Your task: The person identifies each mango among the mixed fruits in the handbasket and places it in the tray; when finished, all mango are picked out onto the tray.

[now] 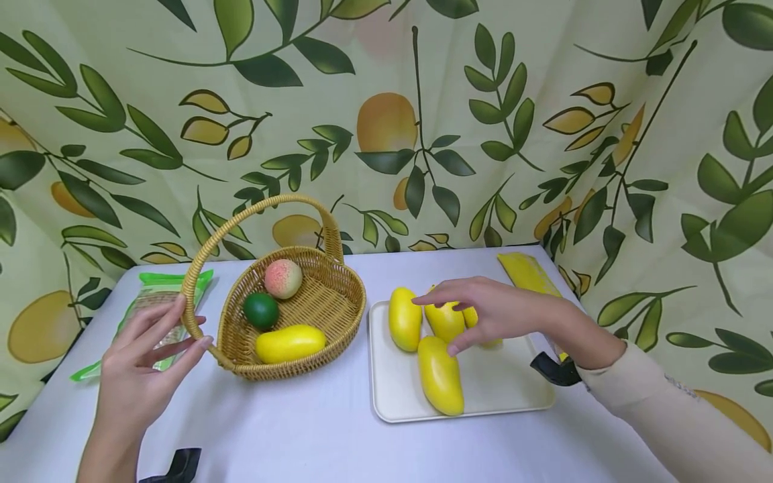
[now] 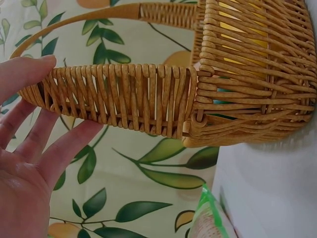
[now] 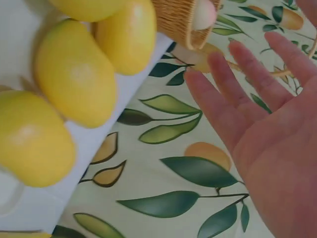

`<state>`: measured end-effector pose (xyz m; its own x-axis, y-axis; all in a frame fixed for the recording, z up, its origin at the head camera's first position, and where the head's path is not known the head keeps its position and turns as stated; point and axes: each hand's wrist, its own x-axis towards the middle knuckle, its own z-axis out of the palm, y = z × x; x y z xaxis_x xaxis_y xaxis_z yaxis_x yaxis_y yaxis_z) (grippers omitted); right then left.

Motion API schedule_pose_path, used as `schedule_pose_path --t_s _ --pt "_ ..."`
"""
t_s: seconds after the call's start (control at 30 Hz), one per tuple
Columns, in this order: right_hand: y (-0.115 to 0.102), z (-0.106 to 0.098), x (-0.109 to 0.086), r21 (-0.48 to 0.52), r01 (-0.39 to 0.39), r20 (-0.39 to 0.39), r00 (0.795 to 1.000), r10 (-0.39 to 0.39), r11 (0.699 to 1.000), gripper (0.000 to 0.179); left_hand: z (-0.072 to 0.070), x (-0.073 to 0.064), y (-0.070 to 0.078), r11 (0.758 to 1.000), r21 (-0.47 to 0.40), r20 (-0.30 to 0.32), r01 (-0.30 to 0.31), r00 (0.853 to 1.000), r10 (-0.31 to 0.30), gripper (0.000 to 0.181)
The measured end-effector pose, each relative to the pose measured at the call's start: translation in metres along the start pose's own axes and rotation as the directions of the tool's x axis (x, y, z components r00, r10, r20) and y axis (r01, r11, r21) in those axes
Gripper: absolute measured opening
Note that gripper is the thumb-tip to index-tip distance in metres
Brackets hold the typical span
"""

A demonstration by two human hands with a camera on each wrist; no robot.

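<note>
My left hand [image 1: 141,362] holds the handle [image 1: 192,288] of a wicker basket [image 1: 356,302] near its lower left end. In the left wrist view the thumb lies on one side of the woven handle [image 2: 119,94] and the fingers on the other. Inside the basket are a pink-and-cream peach [image 1: 283,279], a dark green round fruit [image 1: 261,310] and a yellow mango [image 1: 291,344]. My right hand [image 1: 489,308], fingers extended and holding nothing, hovers over several mangoes [image 1: 441,376] on a white tray [image 1: 507,392]. The right wrist view shows its palm [image 3: 287,144] beside the mangoes [image 3: 74,74].
A green-edged clear packet [image 1: 145,285] lies on the white table [image 1: 290,429] behind my left hand. A yellow packet [image 1: 528,272] lies at the back right, partly behind my right arm. Leaf-printed cloth [image 1: 386,67] hangs behind the table and along its sides.
</note>
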<state>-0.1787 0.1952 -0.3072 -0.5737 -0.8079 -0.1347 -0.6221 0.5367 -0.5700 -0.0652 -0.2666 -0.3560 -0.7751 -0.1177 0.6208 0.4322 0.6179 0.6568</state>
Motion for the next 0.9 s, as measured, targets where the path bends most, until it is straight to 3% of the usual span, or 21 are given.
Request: schedule_pose_path --t_s 0.13,0.37,0.63,0.9 --pt "-0.007 -0.010 0.014 -0.009 0.083 -0.003 0.997 -0.083 0.997 0.078 -0.001 0.000 -0.001 1.000 -0.001 -0.004 -0.007 1.000 0.007 0.081" --pt "-0.022 -0.024 0.045 0.008 0.126 0.013 0.992 -0.127 0.992 0.079 0.000 0.001 -0.001 1.000 -0.001 -0.002 -0.004 1.000 0.004 0.080" --pt "-0.037 -0.029 0.076 -0.004 0.250 0.010 0.968 -0.249 0.968 0.080 0.002 0.002 -0.002 1.000 -0.001 0.006 -0.011 1.000 0.011 0.080" --pt "-0.047 -0.031 0.111 0.016 0.273 0.052 0.961 -0.273 0.962 0.078 0.001 0.001 0.000 1.000 0.001 -0.007 0.003 1.000 -0.003 0.080"
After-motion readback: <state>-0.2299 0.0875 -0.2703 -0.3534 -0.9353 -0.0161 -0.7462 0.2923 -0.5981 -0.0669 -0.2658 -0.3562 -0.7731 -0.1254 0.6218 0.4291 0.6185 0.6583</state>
